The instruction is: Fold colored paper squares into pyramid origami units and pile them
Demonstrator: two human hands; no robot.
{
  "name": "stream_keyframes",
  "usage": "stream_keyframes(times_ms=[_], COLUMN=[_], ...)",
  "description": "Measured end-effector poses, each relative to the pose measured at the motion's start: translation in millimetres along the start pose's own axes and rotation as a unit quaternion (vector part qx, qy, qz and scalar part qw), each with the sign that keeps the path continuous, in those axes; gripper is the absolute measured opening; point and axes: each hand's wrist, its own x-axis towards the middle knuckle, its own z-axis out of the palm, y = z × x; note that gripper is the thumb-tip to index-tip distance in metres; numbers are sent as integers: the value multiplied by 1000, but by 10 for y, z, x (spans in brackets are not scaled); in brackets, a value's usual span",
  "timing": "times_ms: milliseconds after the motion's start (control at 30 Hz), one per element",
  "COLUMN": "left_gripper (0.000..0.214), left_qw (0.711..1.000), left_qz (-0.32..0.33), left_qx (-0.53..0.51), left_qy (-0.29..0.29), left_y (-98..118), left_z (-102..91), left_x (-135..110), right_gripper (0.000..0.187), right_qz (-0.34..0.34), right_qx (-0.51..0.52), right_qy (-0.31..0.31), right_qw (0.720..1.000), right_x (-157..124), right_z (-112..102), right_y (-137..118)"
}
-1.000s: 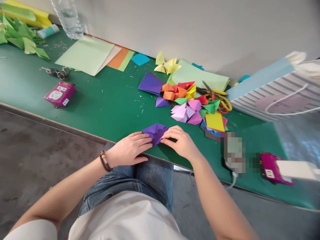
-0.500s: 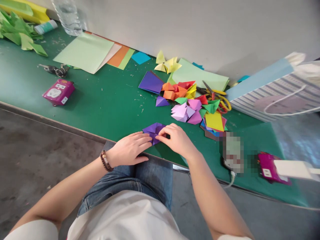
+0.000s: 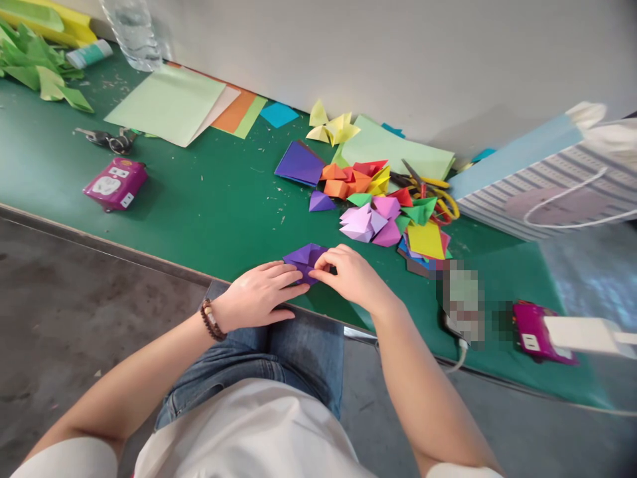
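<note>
A purple sheet of origami paper [image 3: 304,255] with crease lines lies at the front edge of the green table, partly hidden under my fingers. My left hand [image 3: 266,292] rests flat on its left and lower part, fingers stretched out and thumb apart. On the paper's right side, my right hand [image 3: 346,273] pinches a flap between thumb and forefinger. Beyond my hands sit a small folded purple piece [image 3: 321,201] and a stack of purple paper [image 3: 300,164]. Folded pink and lilac pieces [image 3: 365,222] lie to the right of these.
Scissors with yellow handles [image 3: 442,192] lie beside orange folded pieces [image 3: 341,182]. A striped paper bag [image 3: 542,179] stands at the right. Purple power sockets [image 3: 115,184] sit left and right. A clear bottle [image 3: 133,36] and pale green sheets [image 3: 169,103] are at the back.
The fingers of my left hand have shifted slightly to the right over the lower edge of the purple paper. My right hand keeps its pinch in nearly the same spot.
</note>
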Motion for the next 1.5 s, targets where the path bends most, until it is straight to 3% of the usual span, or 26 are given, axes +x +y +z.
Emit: stream_keyframes(times_ms=[400,500,600,800,1200,1500], left_gripper=[51,51,50,48,45,44], left_qw=[1000,1000,1000,1000,1000,1000], left_qz=[-7,-9,-9,-15,-20,-24], left_qx=[-1,-2,-6,-11,-3,-17], left_qy=[0,-4,-8,-14,-10,-9], left_y=[27,30,30,28,33,21], left_z=[-35,-50,-61,-55,-74,-65], left_x=[17,29,38,46,121,111], right_gripper=[15,12,22,11,13,19], right_qz=[-6,7,22,-17,-24,-39], right_qx=[0,13,37,29,-41,-78], right_qy=[20,43,75,84,261,215], right_qw=[1000,999,996,996,964,973], right_x=[-10,-36,-53,-84,-387,-401], right_z=[52,89,127,162,344,357], right_y=[16,32,57,54,4,-78])
